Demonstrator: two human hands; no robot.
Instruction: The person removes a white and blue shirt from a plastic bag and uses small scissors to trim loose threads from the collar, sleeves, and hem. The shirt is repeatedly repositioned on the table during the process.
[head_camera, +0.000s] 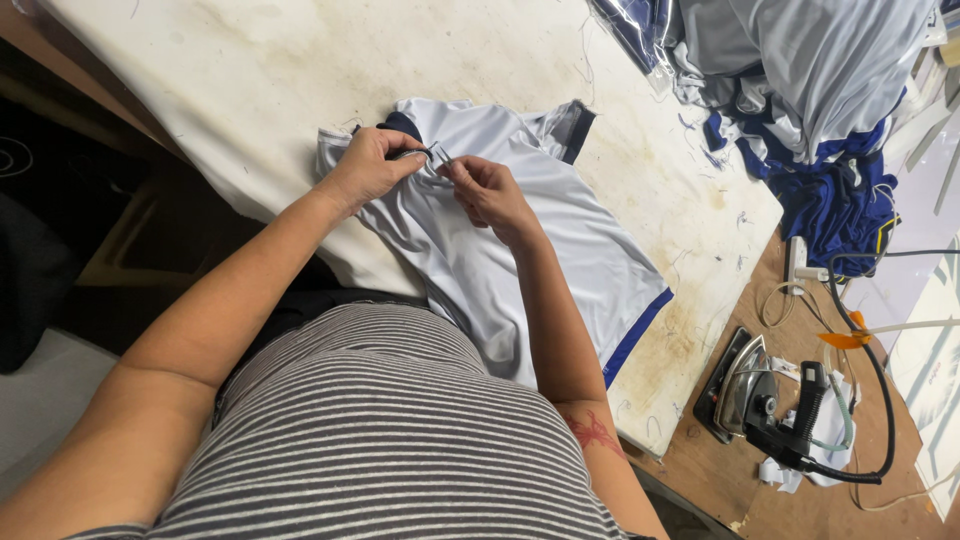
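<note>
Bright even overhead light, soft shadows, sharp, wide-angle edge distortion

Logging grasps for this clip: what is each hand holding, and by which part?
Both hands pinch the white shirt near its collar: left hand and right hand. A small metal tool sits between the fingers; which hand grips it cannot be told.

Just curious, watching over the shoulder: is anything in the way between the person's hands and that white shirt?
Nothing visible. The left hand and right hand both already pinch the white shirt near its collar on the padded table. The iron sits apart, off to the right.
</note>
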